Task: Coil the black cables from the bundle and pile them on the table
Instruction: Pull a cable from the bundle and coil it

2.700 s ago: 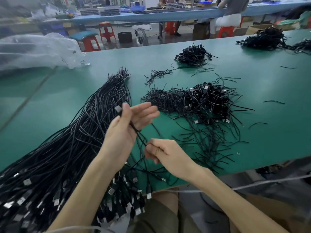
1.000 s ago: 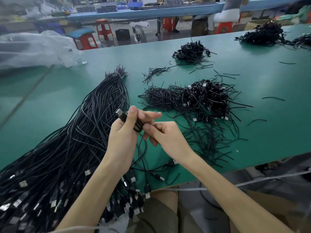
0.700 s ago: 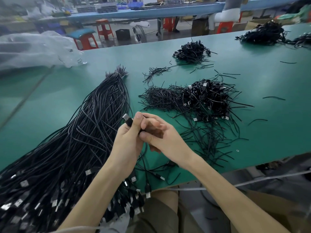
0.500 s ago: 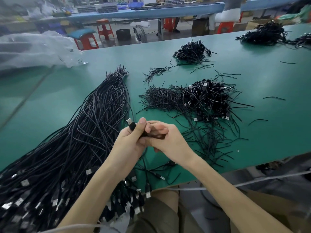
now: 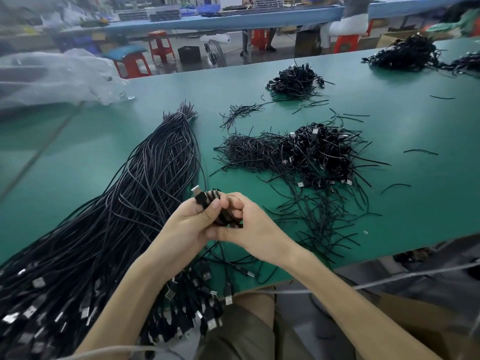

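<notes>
The coil [image 5: 220, 209] sits between 2 hands above the table [image 5: 78, 157]. The left hand [image 5: 189, 224] pinches it so the loops stay tight. The right hand [image 5: 249, 229] curls round its other side. The bundle [image 5: 117, 216] lies left, the pile [image 5: 319, 154] right.
</notes>
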`<state>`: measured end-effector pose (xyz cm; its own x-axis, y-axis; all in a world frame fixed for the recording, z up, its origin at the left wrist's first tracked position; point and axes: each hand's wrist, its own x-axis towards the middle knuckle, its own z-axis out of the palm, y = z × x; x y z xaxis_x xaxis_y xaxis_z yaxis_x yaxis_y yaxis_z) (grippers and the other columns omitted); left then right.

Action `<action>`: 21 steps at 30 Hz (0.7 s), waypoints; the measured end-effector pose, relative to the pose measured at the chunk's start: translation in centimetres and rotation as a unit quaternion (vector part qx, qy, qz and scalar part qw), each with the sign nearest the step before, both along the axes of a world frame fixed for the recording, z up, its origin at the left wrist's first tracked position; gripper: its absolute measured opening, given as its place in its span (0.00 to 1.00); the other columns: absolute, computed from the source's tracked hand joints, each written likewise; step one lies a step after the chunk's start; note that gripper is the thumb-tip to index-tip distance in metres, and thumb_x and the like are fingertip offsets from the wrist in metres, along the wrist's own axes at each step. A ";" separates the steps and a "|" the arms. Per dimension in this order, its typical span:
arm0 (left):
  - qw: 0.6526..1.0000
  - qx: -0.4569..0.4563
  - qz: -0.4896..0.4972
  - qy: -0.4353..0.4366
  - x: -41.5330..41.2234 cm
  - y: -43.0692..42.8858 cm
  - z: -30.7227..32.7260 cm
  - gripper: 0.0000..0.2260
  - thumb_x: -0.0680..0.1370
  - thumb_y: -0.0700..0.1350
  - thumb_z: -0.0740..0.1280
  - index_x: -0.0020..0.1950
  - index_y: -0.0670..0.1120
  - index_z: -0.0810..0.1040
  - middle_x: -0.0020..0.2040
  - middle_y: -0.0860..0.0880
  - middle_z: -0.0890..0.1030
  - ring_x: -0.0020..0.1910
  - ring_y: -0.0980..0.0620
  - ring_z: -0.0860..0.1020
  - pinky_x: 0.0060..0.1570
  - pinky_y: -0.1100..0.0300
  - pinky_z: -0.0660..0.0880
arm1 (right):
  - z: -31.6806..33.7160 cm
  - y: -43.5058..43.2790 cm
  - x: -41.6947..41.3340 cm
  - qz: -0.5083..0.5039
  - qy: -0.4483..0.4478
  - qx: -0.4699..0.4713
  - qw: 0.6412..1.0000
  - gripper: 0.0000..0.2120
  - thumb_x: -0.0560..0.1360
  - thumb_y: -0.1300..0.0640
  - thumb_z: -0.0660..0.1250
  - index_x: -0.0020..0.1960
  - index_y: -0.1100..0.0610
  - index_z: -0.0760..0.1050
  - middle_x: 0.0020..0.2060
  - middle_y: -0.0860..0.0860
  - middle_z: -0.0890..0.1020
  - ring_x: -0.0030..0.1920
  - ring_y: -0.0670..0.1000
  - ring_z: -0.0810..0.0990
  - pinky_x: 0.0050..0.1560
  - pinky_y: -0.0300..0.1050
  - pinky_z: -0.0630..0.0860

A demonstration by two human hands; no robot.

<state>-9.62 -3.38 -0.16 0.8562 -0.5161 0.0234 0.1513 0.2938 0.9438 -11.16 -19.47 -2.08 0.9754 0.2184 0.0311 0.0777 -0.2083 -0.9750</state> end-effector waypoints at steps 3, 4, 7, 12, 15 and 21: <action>1.000 0.002 -0.004 -0.004 0.1 -0.4 0.4 0.12 0.84 0.46 0.62 0.52 0.44 0.84 0.56 0.41 0.84 0.59 0.45 0.82 0.58 0.56 0.78 | 0.1 -0.3 0.2 -0.022 0.016 0.045 0.999 0.19 0.72 0.56 0.80 0.60 0.58 0.78 0.55 0.58 0.84 0.60 0.56 0.81 0.67 0.58 0.75; 1.000 0.009 -0.007 -0.008 0.2 -0.5 0.5 0.13 0.85 0.46 0.61 0.53 0.42 0.82 0.57 0.40 0.84 0.60 0.44 0.81 0.59 0.56 0.78 | 0.1 -0.4 0.3 -0.029 0.020 0.053 0.998 0.18 0.72 0.57 0.79 0.59 0.59 0.78 0.55 0.59 0.84 0.59 0.57 0.82 0.66 0.59 0.75; 0.998 0.050 -0.017 -0.017 0.5 -0.6 0.7 0.15 0.85 0.47 0.58 0.54 0.37 0.78 0.57 0.39 0.83 0.61 0.44 0.81 0.58 0.57 0.78 | -0.3 -0.4 0.5 -0.040 0.026 0.042 0.998 0.16 0.71 0.56 0.80 0.54 0.58 0.78 0.47 0.55 0.85 0.52 0.53 0.85 0.62 0.60 0.78; 0.987 0.125 -0.064 -0.075 0.1 0.2 1.7 0.13 0.84 0.50 0.61 0.51 0.50 0.85 0.58 0.44 0.84 0.63 0.45 0.80 0.61 0.55 0.76 | -0.4 -0.3 0.4 -0.015 0.028 0.043 0.999 0.21 0.64 0.47 0.79 0.50 0.57 0.77 0.44 0.51 0.86 0.51 0.54 0.86 0.60 0.62 0.79; 0.967 0.182 -0.117 -0.138 0.0 1.5 2.4 0.10 0.83 0.47 0.62 0.50 0.54 0.83 0.59 0.45 0.83 0.65 0.45 0.78 0.64 0.52 0.74 | -0.2 -0.4 0.2 0.023 0.010 0.026 0.999 0.19 0.62 0.49 0.78 0.48 0.55 0.77 0.40 0.51 0.84 0.46 0.49 0.84 0.56 0.59 0.81; 0.951 0.234 -0.101 -0.174 0.4 3.0 2.7 0.06 0.82 0.39 0.65 0.51 0.41 0.81 0.60 0.41 0.84 0.64 0.41 0.81 0.66 0.46 0.76 | 0.4 -0.5 -0.3 0.047 0.008 0.014 0.999 0.18 0.67 0.55 0.82 0.50 0.55 0.77 0.39 0.45 0.81 0.41 0.44 0.79 0.50 0.50 0.77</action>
